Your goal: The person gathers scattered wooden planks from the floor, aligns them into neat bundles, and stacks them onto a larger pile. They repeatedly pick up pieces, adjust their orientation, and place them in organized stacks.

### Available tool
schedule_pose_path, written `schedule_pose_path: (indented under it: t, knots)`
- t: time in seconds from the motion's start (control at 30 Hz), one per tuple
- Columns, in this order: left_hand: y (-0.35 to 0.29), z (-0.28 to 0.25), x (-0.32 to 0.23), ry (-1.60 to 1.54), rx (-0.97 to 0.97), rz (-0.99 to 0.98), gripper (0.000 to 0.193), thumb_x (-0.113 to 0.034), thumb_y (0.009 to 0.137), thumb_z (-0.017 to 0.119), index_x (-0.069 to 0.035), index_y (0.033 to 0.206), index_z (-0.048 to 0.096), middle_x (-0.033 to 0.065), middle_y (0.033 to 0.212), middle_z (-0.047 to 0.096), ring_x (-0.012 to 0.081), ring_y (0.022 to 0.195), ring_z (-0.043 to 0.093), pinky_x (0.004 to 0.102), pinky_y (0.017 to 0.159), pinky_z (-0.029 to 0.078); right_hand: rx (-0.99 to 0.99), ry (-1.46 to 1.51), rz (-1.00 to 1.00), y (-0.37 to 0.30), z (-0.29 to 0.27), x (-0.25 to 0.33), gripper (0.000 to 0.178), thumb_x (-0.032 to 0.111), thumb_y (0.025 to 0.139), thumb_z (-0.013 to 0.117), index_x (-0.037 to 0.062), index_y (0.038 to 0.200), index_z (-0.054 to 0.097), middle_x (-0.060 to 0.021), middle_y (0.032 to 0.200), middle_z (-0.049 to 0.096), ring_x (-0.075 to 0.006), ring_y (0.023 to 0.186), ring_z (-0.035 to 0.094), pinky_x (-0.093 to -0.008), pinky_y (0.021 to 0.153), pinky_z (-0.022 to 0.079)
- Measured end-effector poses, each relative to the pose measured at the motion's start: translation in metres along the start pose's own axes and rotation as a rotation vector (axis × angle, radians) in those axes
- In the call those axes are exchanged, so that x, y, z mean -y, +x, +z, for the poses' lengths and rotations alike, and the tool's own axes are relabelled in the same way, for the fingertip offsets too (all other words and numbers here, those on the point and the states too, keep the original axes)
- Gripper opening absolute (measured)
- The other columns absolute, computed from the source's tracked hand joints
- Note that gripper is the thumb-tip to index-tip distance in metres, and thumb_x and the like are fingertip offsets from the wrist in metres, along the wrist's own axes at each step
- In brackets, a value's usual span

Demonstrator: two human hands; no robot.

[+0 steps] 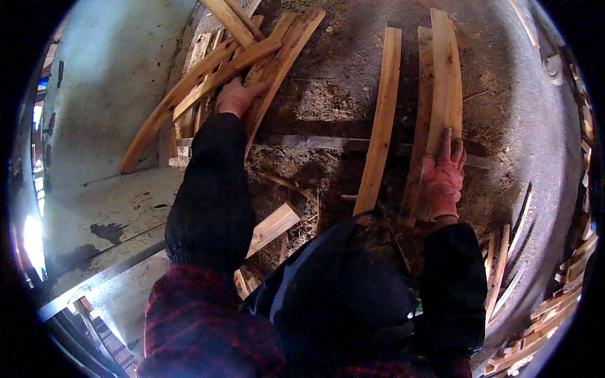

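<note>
My left hand (235,99), in a reddish work glove, is at a jumbled pile of long wooden boards at the upper left. Its fingers close on a wooden board (285,63) that slants up to the right; a wooden strip (220,74) crossing above partly hides them. Over at the right, my right hand (445,179), also gloved, lies with fingers stretched out on the lower end of a long pale plank (445,82). A darker plank (421,126) runs beside it, partly under that hand. Farther left, a single narrow board (380,120) lies apart from both hands.
A pale metal panel with a ledge (120,195) stands at the left. A flat bar (315,142) crosses the debris-strewn floor beneath the boards. A short wood block (273,229) lies near my left forearm. Stacked wood pieces (545,321) line the lower right, near loose strips (498,271).
</note>
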State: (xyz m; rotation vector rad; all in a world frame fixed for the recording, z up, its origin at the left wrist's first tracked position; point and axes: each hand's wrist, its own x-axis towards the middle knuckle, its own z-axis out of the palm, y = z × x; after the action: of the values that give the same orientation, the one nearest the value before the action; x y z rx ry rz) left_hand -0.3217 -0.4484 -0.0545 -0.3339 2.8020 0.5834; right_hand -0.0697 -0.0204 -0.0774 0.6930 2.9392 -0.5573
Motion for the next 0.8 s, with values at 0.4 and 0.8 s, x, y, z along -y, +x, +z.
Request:
schedule_pose_path:
  t: [0.4,0.8]
  knots:
    - [-0.109,0.055,-0.098,-0.187,0.023,-0.024,0.080,-0.049,0.062,0.081,0.006,0.111,0.052,0.0230,0.105,0.063,0.0314,0.098,0.063,0.0388,0.082,0.049,0.006,-0.010,-0.018,0.003,-0.010,0.001,0.067,0.043,0.088,0.051,0.0261,0.148,0.025,-0.0181,0.149,0.025,-0.0441,0.136,0.024,-0.0494,0.107,0.031]
    - [-0.148,0.121,-0.156,-0.612,0.008,0.512,0.072,-0.031,0.068,0.081,0.001,0.123,0.049,0.0157,0.109,0.056,0.0281,0.104,0.057,0.0380,0.088,0.048,0.116,0.013,0.057,0.000,-0.022,0.007,0.069,0.043,0.088,0.053,0.0246,0.148,0.025,-0.0192,0.150,0.023,-0.0417,0.138,0.022,-0.0459,0.107,0.033]
